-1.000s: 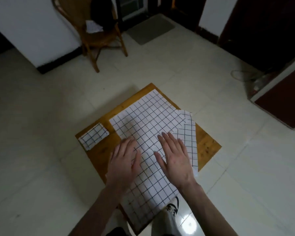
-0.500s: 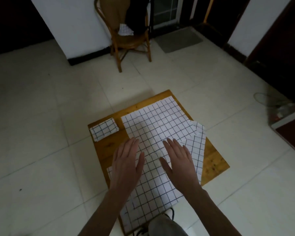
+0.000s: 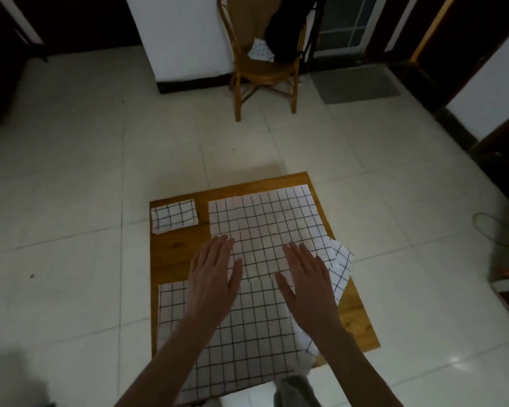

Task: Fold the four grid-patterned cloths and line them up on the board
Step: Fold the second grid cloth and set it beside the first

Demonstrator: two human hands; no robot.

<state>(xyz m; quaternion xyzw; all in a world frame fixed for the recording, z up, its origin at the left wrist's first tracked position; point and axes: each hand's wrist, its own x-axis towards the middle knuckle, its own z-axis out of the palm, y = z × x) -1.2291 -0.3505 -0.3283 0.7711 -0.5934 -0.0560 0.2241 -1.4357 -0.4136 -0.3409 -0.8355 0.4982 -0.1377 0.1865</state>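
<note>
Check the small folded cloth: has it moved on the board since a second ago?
No. The folded cloth stays in the board's far left corner; only the camera has turned.

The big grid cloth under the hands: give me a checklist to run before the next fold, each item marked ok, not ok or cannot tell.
1. Big cloth lies spread flat on the board: ok.
2. Both hands flat on the cloth, left hand and right hand, fingers open, no grip taken: ok.
3. Near edge on the board: not ok, it hangs over the front edge.
4. Nothing trapped beneath: not ok, another grid cloth sticks out at the right.
5. Folded cloth in the far left corner lies apart from the big one: ok.
6. All four cloths on the board: not ok, one grid cloth lies on the chair.
</note>
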